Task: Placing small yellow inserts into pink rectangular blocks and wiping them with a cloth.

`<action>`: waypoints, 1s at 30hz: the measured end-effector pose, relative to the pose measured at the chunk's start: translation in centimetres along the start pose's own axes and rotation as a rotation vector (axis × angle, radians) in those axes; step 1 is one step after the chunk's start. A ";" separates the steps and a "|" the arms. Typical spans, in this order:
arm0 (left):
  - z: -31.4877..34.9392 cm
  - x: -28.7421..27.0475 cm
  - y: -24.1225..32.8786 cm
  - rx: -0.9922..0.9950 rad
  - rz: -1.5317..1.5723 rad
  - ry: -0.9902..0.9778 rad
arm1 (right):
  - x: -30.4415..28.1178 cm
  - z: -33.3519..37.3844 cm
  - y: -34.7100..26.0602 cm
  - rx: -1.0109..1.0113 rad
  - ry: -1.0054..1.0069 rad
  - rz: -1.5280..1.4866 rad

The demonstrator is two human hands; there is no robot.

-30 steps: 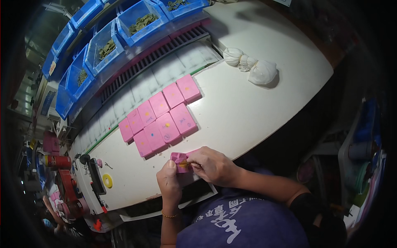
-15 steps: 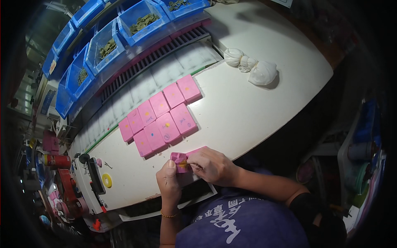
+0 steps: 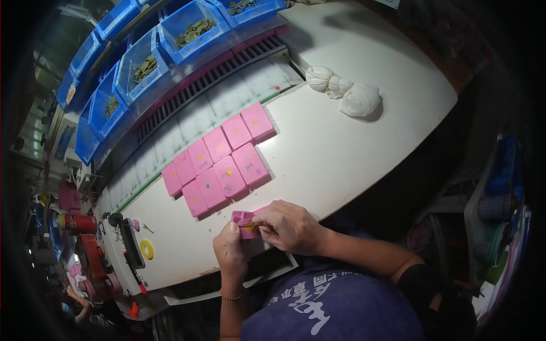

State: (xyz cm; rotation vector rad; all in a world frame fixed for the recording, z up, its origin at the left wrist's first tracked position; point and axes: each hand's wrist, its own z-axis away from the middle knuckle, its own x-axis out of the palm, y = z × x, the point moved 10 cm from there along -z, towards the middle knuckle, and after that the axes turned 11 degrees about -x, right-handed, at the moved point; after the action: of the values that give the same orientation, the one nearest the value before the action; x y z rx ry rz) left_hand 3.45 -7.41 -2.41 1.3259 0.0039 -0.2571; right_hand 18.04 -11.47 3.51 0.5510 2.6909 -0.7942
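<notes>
My left hand (image 3: 230,247) is closed, gripping a small pink block (image 3: 247,219) with yellow on its near side, thumb against its left edge. The block looks parted or folded; its exact form is unclear. My right hand (image 3: 287,227) is closed in a pinch at the yellow part. More pink shows behind its knuckles; whether it belongs to the same block I cannot tell. Both hands are over the table's near edge. Beyond them lie two rows of flat pink blocks (image 3: 248,165), side by side, with coloured dots and pen marks on top.
Blue bins (image 3: 193,34) with grey-green pieces stand at the back, above a dark slatted rack (image 3: 199,85). A knotted white cloth bag (image 3: 359,99) lies at right on the white table (image 3: 364,153). A yellow ring (image 3: 147,249) is at left. Another person's hand (image 3: 82,301) shows lower left.
My hands stay at the pink block and shift only slightly, with the right fingers still at its yellow part. Another person's hand and arm have come into view at the lower left.
</notes>
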 end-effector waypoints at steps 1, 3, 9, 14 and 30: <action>0.0 -0.1 0.0 0.013 -0.008 0.004 | 0.0 0.0 0.0 -0.005 0.001 0.004; 0.0 -0.2 -0.3 0.011 0.005 0.003 | 0.1 0.1 -0.1 -0.011 0.004 0.014; 0.1 0.1 0.0 -0.004 0.012 0.006 | 0.1 0.2 -0.1 -0.019 0.012 0.013; 0.1 -0.1 -0.2 -0.008 0.027 0.008 | 0.0 0.1 -0.2 -0.020 0.015 0.008; 0.2 0.3 0.6 -0.019 0.031 -0.020 | -0.2 1.1 2.5 0.291 -0.065 -0.270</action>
State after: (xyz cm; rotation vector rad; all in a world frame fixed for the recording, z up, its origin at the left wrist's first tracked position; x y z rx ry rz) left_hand 3.85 -7.58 -1.87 1.3031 -0.0306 -0.2432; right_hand 19.47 -10.18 1.56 0.2169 2.6380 -1.2664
